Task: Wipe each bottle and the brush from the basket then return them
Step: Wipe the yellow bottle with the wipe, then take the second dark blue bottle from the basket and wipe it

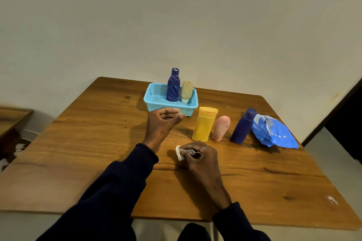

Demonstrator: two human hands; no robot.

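- The right hand (199, 157) rests on the counter (98, 143), its fingers curled round a small crumpled white wipe (179, 152) that pokes out on the thumb side.
- The left hand (163, 123) hovers just in front of the basket (168, 108), fingers loosely bent and holding nothing. Whether it touches the basket wall I cannot tell.
- Two items stand in the basket: a dark blue patterned bottle (173, 86) and, beside it, a beige tube (186, 91) resting on its cap.
- On the counter to the right of the basket stand a yellow bottle (204, 124), a pink item (221, 128) and a plain dark blue bottle (242, 126). Whether the pink item is the brush is unclear.
- This looks like a pause between items: the wipe is ready and the free hand is by the basket.
- The next move probably calls for the left hand to close round one bottle, lift it clear of its neighbours and bring it to the wipe. The tall bottles standing close together could tip.
- A blue wipes packet (274, 131) lies near the counter's right edge.
- The counter is grained brown wood set against a plain pale wall (176, 15), with other wooden furniture (11, 119) at the left.
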